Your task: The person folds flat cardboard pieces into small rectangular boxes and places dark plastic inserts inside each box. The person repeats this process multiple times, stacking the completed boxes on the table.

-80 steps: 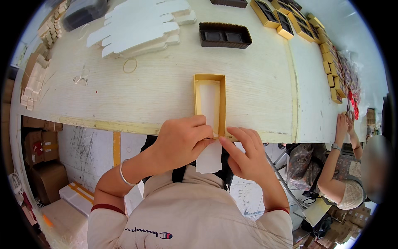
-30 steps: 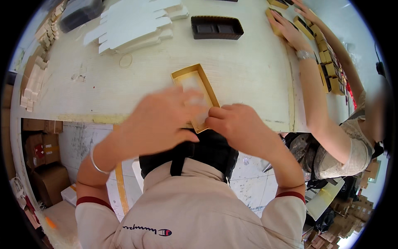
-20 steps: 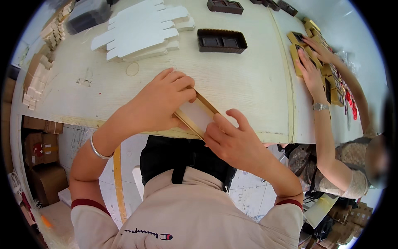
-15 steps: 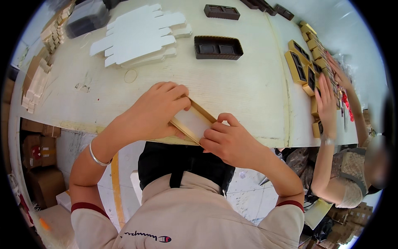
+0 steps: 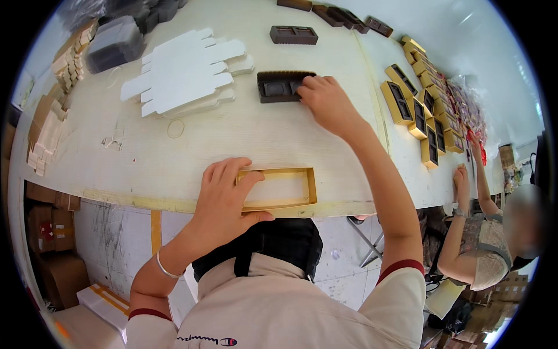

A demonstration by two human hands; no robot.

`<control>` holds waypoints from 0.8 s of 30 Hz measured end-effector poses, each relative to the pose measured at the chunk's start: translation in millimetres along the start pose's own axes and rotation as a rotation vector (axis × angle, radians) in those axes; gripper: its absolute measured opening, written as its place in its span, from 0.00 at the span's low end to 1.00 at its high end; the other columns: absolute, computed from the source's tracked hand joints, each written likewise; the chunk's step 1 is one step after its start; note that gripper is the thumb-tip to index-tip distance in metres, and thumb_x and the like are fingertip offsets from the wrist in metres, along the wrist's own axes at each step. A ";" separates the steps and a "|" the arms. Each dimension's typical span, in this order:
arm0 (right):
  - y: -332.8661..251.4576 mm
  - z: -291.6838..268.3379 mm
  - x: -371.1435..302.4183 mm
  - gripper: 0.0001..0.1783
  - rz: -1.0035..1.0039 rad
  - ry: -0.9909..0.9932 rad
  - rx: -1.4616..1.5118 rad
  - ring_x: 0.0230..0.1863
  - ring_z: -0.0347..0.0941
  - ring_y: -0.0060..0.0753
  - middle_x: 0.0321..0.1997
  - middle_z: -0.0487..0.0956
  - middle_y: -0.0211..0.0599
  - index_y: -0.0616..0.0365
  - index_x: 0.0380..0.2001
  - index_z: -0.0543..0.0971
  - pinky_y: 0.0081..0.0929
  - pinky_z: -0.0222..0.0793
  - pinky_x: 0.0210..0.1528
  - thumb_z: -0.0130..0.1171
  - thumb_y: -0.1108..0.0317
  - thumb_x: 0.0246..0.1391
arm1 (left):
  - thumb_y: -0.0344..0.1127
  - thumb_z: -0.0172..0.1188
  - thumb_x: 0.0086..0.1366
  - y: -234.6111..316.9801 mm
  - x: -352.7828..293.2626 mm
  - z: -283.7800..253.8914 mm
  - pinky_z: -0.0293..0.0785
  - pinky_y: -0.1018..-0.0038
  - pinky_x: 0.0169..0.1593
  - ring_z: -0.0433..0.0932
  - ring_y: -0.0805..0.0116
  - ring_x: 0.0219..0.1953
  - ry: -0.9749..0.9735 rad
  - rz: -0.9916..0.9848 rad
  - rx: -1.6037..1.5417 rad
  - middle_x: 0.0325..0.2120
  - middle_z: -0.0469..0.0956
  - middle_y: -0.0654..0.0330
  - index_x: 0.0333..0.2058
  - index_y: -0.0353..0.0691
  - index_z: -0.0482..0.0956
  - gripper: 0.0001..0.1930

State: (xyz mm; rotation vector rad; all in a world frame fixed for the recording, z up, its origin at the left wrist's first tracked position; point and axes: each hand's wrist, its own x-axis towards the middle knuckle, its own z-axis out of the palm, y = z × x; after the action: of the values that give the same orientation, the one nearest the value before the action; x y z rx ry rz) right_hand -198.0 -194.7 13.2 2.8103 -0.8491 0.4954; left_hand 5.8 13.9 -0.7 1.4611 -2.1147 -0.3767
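A shallow gold-edged paper box (image 5: 312, 187) with a white inside lies at the near edge of the table, its top side open. My left hand (image 5: 224, 195) grips its left end, with fingers over the far wall and the thumb along the near side. Farther off, a dark brown plastic tray (image 5: 279, 88) with two square wells rests on the table. My right hand (image 5: 326, 103) is stretched out to it and closed on its right end; the fingertips are partly hidden behind the hand.
A stack of white flat box blanks (image 5: 186, 75) lies at the far left. Another brown tray (image 5: 293, 35) sits beyond. Gold boxes with brown trays inside (image 5: 397, 103) stand at the right, near a co-worker (image 5: 479, 247). Dark stacked trays (image 5: 115, 45) fill the far left corner.
My right hand has let go of the gold box and reached forward to the brown tray. The box now lies level and straight in my left hand. The co-worker's hands have moved nearer to their body.
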 end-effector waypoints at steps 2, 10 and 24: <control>2.6 -1.6 8.8 0.04 -0.017 -0.070 -0.078 0.39 0.71 0.36 0.34 0.77 0.33 0.58 0.25 0.75 0.31 0.63 0.43 0.60 0.74 0.48 | 0.51 0.73 0.44 0.1 0.6 -2.0 0.56 0.57 0.62 0.62 0.45 0.57 -0.008 0.047 -0.020 0.54 0.65 0.51 0.50 0.42 0.71 0.36; -6.6 -22.0 22.6 0.09 0.158 -0.160 0.420 0.32 0.70 0.40 0.26 0.75 0.34 0.58 0.23 0.74 0.33 0.63 0.38 0.63 0.68 0.50 | 0.43 0.72 0.49 -22.7 31.2 -22.0 0.61 0.62 0.62 0.62 0.49 0.60 0.220 0.041 -0.291 0.58 0.61 0.48 0.60 0.42 0.62 0.41; -25.0 -88.5 -35.7 0.12 0.283 0.132 1.175 0.34 0.61 0.11 0.31 0.69 0.18 0.57 0.35 0.74 0.11 0.58 0.39 0.48 0.61 0.67 | 0.52 0.68 0.51 51.9 -18.4 -4.6 0.63 0.58 0.53 0.66 0.48 0.53 0.011 -0.025 0.208 0.56 0.63 0.46 0.60 0.43 0.64 0.40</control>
State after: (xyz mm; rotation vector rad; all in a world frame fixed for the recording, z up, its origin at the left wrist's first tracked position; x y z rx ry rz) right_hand -235.4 -133.9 81.3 3.5359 -1.2038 1.6653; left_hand -26.9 50.6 24.6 1.6015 -2.1817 -0.1604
